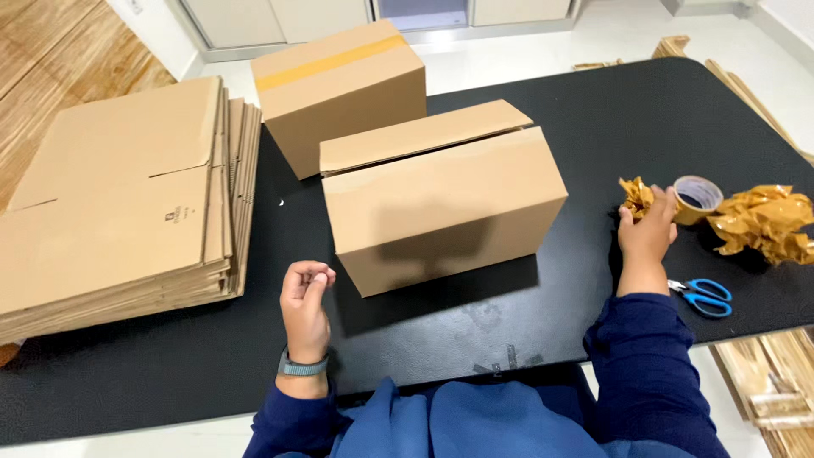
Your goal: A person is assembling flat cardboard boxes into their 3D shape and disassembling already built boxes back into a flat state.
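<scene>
Head view, black table [560,314].

Right hand [646,227] lies at the right side of the table, fingers stretched toward the roll of brown tape [697,198]. Fingertips touch or nearly touch its near-left rim; contact is hard to confirm from this angle. The hand is mostly open, not closed round anything, though a small crumpled wad of tape [635,197] sits right against the fingers. Left hand [305,305] hovers near the front left corner of the open-seamed box [441,199], fingers loosely curled, thumb meeting fingertips, holding nothing I can make out.

Doing this reach well, as I judge it: take the roll by its outer rim, thumb inside the core, and keep the fingers off the sticky wad so it does not come along. Steady the box with the left hand once the roll is lifted.

Count:
- Boxes standing: two. The near one has top flaps folded shut but unsealed; the far one [339,93] is sealed with a tape strip.
- Flat cardboard stack [127,195]: one pile at far left, sheets too many to count.
- Tape rolls: one.
- Crumpled tape wads: two, the small one and a larger one [763,222] at far right.
- Scissors [704,297], blue-handled: one pair, near right of the forearm.
</scene>
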